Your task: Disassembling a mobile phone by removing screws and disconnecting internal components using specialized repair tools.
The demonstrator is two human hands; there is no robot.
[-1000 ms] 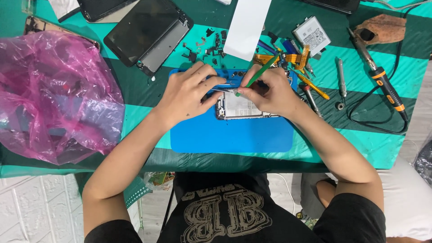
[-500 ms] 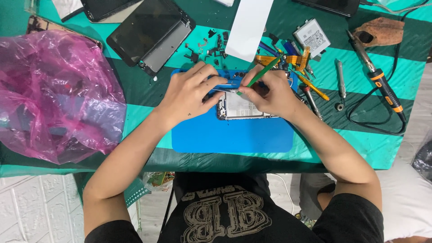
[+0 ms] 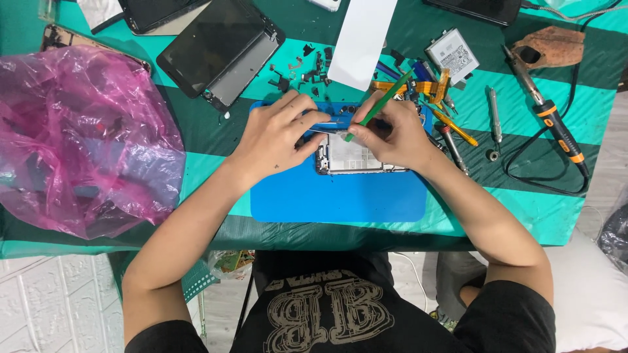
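Two bare hands work at the centre of the frame over an opened phone [image 3: 353, 155], which lies flat on a blue mat [image 3: 340, 193] on the tabletop [image 3: 216, 124]. The left hand [image 3: 278, 134] rests on the upper left edge of the phone, its fingers curled and pressing down on the frame; its grip is closed on the phone's edge. The right hand [image 3: 399, 134] sits at the upper right edge of the phone, its grip closed on a green tool [image 3: 383, 101], a thin stick that slants from the upper right down to the phone's top edge, where its tip meets the frame between the two hands.

A pink plastic bag [image 3: 78, 140] with parts inside fills the left of the frame. Toward the upper left lies a dark tablet [image 3: 219, 49], face up. A white paper strip [image 3: 363, 39] lies at top centre, with small dark loose parts just left of it. To the right of the mat lie screwdrivers [image 3: 454, 131], a flat battery [image 3: 453, 55], and a soldering iron [image 3: 549, 117] with a black cable.
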